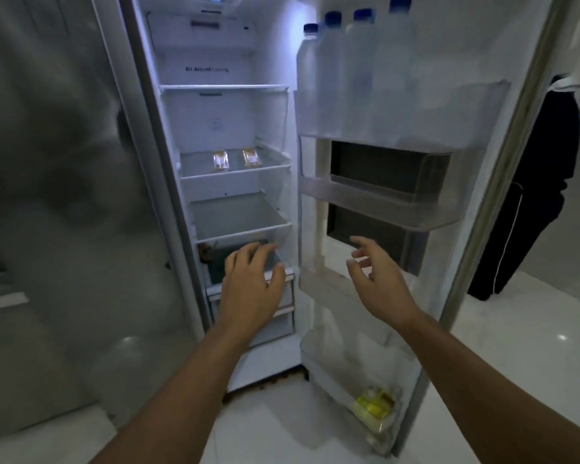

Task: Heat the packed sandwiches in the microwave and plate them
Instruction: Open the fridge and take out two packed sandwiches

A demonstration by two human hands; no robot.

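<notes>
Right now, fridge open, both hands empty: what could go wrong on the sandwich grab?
1. The two packed sandwiches sit well back on a middle shelf, while the left hand and right hand are lower, near the drawers; a reach could catch the shelf's front edge.
2. The packs are small, clear-wrapped and lie apart; a one-handed grab may miss or drop one.
3. The open door carries water bottles beside the right arm; a bump could jostle them.

Glossy floor tiles [516, 329]; clear plastic door bins [399, 209].
</notes>
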